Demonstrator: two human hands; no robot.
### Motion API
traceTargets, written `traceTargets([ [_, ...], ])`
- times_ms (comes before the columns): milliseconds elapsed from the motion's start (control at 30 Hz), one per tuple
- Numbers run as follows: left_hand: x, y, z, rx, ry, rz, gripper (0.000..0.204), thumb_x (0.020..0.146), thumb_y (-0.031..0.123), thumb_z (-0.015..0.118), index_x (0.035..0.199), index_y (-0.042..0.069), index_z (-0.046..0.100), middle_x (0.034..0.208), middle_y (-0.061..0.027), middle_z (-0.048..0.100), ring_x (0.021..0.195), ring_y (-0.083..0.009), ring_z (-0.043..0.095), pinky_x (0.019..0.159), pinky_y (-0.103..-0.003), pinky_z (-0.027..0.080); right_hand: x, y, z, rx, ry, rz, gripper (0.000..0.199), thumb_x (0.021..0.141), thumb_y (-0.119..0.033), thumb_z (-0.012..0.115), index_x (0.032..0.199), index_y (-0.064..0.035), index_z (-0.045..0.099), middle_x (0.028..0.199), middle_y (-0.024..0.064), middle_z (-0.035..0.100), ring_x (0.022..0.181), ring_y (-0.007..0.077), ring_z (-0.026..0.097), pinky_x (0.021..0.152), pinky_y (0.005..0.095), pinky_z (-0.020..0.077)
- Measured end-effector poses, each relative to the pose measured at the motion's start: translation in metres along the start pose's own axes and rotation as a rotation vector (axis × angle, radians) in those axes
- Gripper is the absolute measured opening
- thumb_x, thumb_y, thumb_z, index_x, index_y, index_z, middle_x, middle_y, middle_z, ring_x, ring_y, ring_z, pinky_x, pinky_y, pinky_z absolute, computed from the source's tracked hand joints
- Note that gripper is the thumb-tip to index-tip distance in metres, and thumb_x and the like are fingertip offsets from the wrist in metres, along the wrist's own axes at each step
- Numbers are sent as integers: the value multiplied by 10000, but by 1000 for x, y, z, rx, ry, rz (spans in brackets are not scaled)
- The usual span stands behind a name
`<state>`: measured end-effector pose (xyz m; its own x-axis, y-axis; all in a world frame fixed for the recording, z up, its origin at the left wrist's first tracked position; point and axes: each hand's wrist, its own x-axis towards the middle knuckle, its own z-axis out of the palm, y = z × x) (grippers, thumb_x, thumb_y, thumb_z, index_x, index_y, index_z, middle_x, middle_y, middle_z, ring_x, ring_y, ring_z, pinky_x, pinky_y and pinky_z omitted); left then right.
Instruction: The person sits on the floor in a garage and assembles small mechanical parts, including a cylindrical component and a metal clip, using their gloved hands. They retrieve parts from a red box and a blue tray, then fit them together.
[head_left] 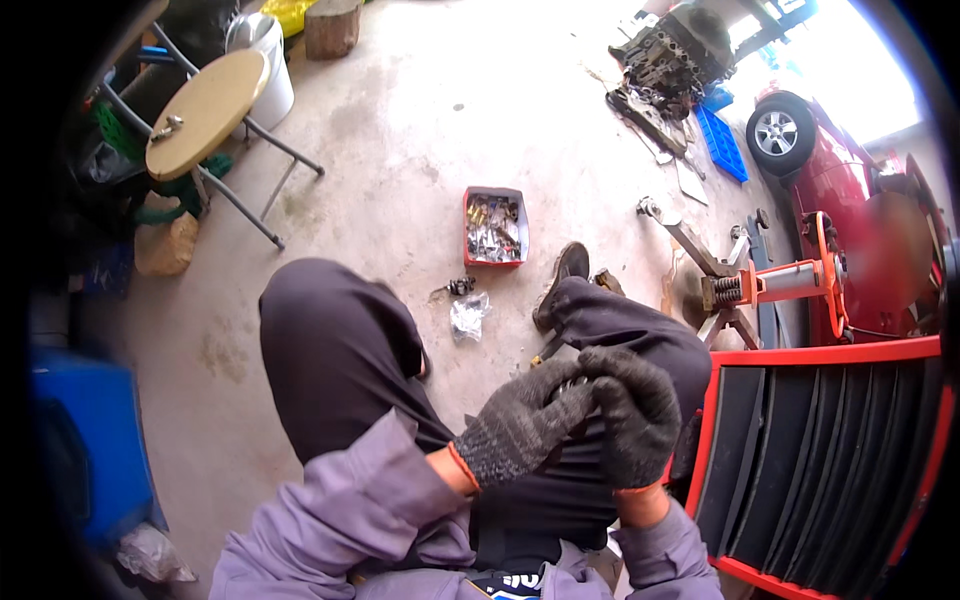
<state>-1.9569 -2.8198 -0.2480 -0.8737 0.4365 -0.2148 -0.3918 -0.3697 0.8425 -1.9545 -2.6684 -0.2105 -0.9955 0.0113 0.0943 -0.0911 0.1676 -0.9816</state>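
My left hand [525, 422] and my right hand [640, 415], both in dark grey knit gloves with orange cuffs, meet above my bent right leg. Between the closed fingers a small metal part [574, 384] shows a bright glint; the gloves cover most of it. The right fingers curl over beside the left fingertips. Beyond my hands, on the floor, lie a clear plastic bag [469, 318] and a small dark metal part [460, 286]. Farther off stands an open red box [495, 191] full of mixed metal fittings.
A red-framed cabinet [827, 352] with black drawers stands close at right, beyond it an orange-and-grey jack stand [790, 282]. A blue crate [722, 145], an engine [675, 60] and a red car [845, 215] are far right. At left are a round stool [210, 105] and a blue container [90, 440].
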Motion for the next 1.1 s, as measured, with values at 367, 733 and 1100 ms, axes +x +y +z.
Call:
traceTargets([
  [367, 39, -4, -50, -83, -197, -461, 306, 965, 263, 652, 1219, 93, 644, 792, -14, 635, 625, -54, 573, 532, -229, 462, 31, 46, -23, 213, -418, 215, 341, 899, 25, 607, 1240, 12, 628, 1306, 161, 626, 1343, 322, 489, 1105, 412, 391],
  [733, 67, -8, -64, -115, -127, -611, 365, 930, 254, 683, 1234, 68, 604, 910, -24, 652, 756, -96, 604, 682, -274, 514, 74, 77, -22, 37, -553, 68, 368, 826, 44, 668, 1184, -43, 665, 1261, 149, 653, 1270, 362, 561, 1024, 416, 470],
  [1100, 18, 22, 26, 77, -425, -170, 376, 884, 190, 654, 1207, 11, 583, 1006, -99, 648, 945, -150, 608, 851, -313, 503, -2, -51, -77, -325, -315, -320, 390, 754, -83, 794, 1119, -5, 680, 1209, 227, 638, 1129, 413, 622, 956, 476, 490],
])
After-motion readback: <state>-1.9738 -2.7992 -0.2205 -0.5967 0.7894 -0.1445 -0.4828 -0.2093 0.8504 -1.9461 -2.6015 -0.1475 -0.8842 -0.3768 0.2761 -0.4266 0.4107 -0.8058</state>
